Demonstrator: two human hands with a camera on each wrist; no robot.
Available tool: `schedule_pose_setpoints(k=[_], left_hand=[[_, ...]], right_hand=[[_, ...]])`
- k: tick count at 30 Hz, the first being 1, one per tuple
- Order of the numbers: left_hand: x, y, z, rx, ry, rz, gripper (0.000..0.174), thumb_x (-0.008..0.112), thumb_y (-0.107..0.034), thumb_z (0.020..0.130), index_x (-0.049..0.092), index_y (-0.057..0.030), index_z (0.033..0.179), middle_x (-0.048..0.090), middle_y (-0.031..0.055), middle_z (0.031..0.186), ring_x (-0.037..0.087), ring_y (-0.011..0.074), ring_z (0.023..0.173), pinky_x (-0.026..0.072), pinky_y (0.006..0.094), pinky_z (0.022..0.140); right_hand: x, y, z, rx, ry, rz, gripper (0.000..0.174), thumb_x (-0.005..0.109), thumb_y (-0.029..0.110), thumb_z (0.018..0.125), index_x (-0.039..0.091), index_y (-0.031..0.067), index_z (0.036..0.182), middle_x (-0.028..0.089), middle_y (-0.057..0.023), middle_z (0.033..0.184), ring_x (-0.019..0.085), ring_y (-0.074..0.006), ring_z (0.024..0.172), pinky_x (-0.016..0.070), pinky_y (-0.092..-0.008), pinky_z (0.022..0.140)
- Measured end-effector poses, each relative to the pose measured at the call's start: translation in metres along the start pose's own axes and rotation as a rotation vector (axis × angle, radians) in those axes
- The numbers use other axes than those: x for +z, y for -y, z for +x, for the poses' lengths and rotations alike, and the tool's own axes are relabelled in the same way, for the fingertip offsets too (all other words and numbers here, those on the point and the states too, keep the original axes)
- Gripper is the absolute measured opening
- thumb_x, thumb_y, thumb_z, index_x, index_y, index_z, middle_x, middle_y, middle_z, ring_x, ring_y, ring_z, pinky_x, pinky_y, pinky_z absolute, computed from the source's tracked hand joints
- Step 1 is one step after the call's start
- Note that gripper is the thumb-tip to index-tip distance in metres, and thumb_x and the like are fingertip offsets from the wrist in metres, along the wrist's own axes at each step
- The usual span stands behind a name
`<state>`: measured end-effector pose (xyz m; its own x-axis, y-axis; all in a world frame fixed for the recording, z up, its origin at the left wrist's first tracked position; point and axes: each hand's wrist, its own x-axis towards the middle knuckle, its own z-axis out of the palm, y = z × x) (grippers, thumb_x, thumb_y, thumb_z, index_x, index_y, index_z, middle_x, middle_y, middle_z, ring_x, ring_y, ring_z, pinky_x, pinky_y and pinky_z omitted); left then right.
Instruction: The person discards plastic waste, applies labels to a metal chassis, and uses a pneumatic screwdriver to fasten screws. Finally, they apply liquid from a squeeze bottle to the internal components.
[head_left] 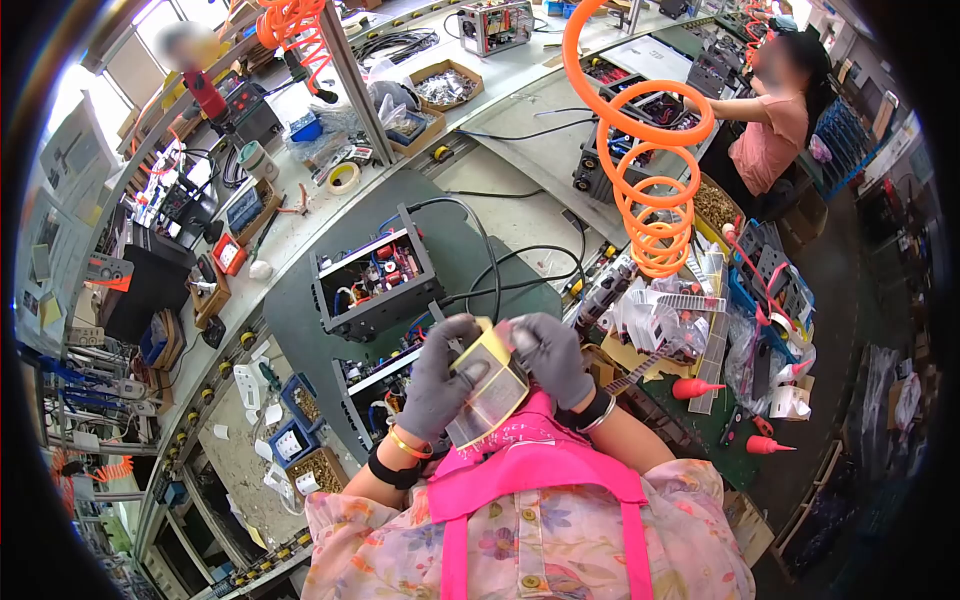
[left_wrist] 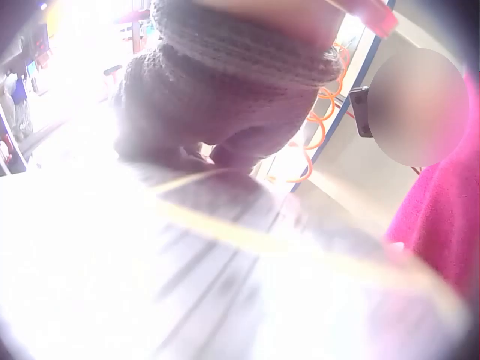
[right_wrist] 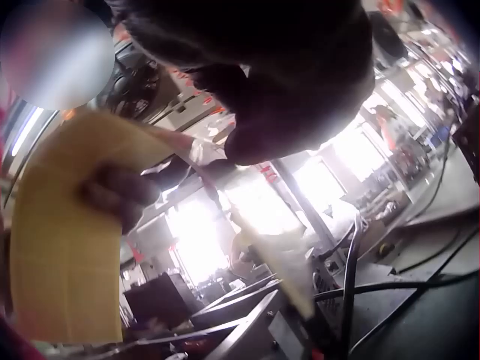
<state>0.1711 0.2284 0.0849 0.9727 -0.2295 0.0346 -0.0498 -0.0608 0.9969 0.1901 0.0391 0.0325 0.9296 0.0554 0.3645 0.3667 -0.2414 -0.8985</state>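
A yellow-edged label sheet point(head_left: 492, 385) is held in front of the pink apron. The gloved left hand point(head_left: 440, 378) grips it, thumb over its face. At the sheet's top edge, the gloved right hand point(head_left: 552, 358) has its fingertips bent together at a corner; a small reddish bit shows there. In the right wrist view the sheet point(right_wrist: 67, 247) curves down, left fingers pressed on it, and the right hand point(right_wrist: 292, 82) pinches near its upper end. In the left wrist view the sheet is overexposed below the left hand point(left_wrist: 217, 97).
Behind the hands an open-topped device point(head_left: 372, 280) with black cables stands on a green mat point(head_left: 300, 270); another device is partly under the left hand. An orange coiled hose point(head_left: 655, 190) hangs at right, near red-capped bottles point(head_left: 695, 388). A person in pink point(head_left: 770, 145) works at upper right.
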Motion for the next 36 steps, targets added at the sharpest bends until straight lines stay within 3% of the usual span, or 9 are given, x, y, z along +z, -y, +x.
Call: schedule_pose_setpoints(k=[3, 6, 10, 16, 19, 23, 29, 31, 36], left_hand=[[-0.015, 0.008, 0.004, 0.093, -0.076, 0.083, 0.049, 0.068, -0.001, 0.078, 0.048, -0.0034, 0.123, 0.056, 0.0054, 0.113, 0.056, 0.0113, 0.094, 0.0455, 0.0253, 0.083], [-0.029, 0.003, 0.011, -0.019, 0.092, 0.271, 0.018, 0.069, -0.009, 0.081, 0.062, 0.0006, 0.094, 0.061, 0.0026, 0.083, 0.056, 0.0079, 0.078, 0.0468, 0.0242, 0.072], [-0.012, -0.009, 0.018, -0.120, 0.164, 0.154, 0.030, 0.056, -0.030, 0.092, 0.061, 0.0000, 0.096, 0.060, 0.0059, 0.074, 0.058, 0.0114, 0.067, 0.0465, 0.0269, 0.062], [-0.022, -0.009, 0.023, -0.012, 0.209, 0.136, 0.042, 0.049, -0.043, 0.094, 0.056, -0.0009, 0.096, 0.057, 0.0050, 0.072, 0.056, 0.0105, 0.061, 0.0457, 0.0259, 0.059], [-0.030, -0.016, 0.024, 0.003, 0.315, 0.129, 0.045, 0.049, -0.045, 0.093, 0.056, -0.0003, 0.096, 0.057, 0.0051, 0.073, 0.056, 0.0102, 0.063, 0.0455, 0.0253, 0.059], [-0.030, -0.013, 0.030, -0.063, 0.374, -0.021, 0.045, 0.051, -0.043, 0.093, 0.057, 0.0000, 0.105, 0.058, 0.0038, 0.075, 0.056, 0.0096, 0.064, 0.0456, 0.0245, 0.059], [-0.046, 0.029, 0.052, -0.364, 0.146, -0.013, 0.033, 0.057, -0.027, 0.092, 0.058, -0.0007, 0.110, 0.059, 0.0018, 0.078, 0.057, 0.0096, 0.067, 0.0471, 0.0250, 0.062], [-0.054, 0.045, 0.069, -0.502, -0.107, -0.356, 0.032, 0.058, -0.022, 0.090, 0.055, 0.0008, 0.113, 0.058, 0.0021, 0.071, 0.055, 0.0095, 0.057, 0.0462, 0.0231, 0.053], [-0.070, 0.077, 0.117, -0.574, -0.147, -0.395, 0.037, 0.055, -0.022, 0.090, 0.046, -0.0002, 0.117, 0.056, 0.0052, 0.058, 0.043, 0.0120, 0.029, 0.0295, 0.0246, 0.025]], right_hand=[[-0.015, -0.018, 0.005, 0.391, -0.191, 0.353, 0.020, 0.057, 0.018, 0.092, 0.064, -0.0007, 0.095, 0.062, -0.0009, 0.079, 0.056, -0.0054, 0.067, 0.0478, -0.0222, 0.059], [-0.030, -0.025, 0.012, 0.351, -0.241, 0.148, 0.016, 0.058, 0.015, 0.090, 0.065, 0.0001, 0.092, 0.064, -0.0045, 0.077, 0.059, -0.0098, 0.065, 0.0489, -0.0244, 0.059], [-0.012, 0.029, 0.034, -0.314, -0.120, -0.351, 0.015, 0.062, 0.007, 0.077, 0.065, 0.0051, 0.092, 0.066, -0.0100, 0.085, 0.063, -0.0260, 0.078, 0.0504, -0.0349, 0.071], [-0.004, 0.061, 0.033, -0.414, -0.001, -0.453, 0.029, 0.063, 0.016, 0.081, 0.062, 0.0025, 0.107, 0.063, -0.0109, 0.097, 0.062, -0.0223, 0.088, 0.0483, -0.0315, 0.080], [-0.011, 0.019, 0.042, 0.178, 0.103, 0.248, 0.032, 0.061, 0.021, 0.087, 0.059, -0.0002, 0.111, 0.063, -0.0075, 0.096, 0.061, -0.0157, 0.088, 0.0478, -0.0272, 0.080], [-0.025, 0.010, 0.064, 0.574, 0.606, 0.462, 0.028, 0.058, 0.024, 0.090, 0.060, 0.0012, 0.107, 0.062, -0.0022, 0.088, 0.057, -0.0078, 0.073, 0.0454, -0.0196, 0.064], [-0.013, -0.025, 0.061, 0.532, 0.221, 0.552, 0.011, 0.063, 0.011, 0.086, 0.062, 0.0013, 0.091, 0.061, -0.0019, 0.074, 0.056, -0.0070, 0.062, 0.0444, -0.0195, 0.056], [-0.014, -0.026, 0.065, 0.532, 0.036, 0.516, 0.011, 0.063, 0.011, 0.087, 0.062, 0.0013, 0.090, 0.062, -0.0018, 0.073, 0.056, -0.0072, 0.061, 0.0443, -0.0196, 0.055], [-0.009, -0.057, 0.060, 0.504, -0.157, 0.545, 0.009, 0.063, 0.011, 0.087, 0.063, 0.0025, 0.089, 0.062, -0.0009, 0.071, 0.055, -0.0072, 0.058, 0.0454, -0.0207, 0.055]])
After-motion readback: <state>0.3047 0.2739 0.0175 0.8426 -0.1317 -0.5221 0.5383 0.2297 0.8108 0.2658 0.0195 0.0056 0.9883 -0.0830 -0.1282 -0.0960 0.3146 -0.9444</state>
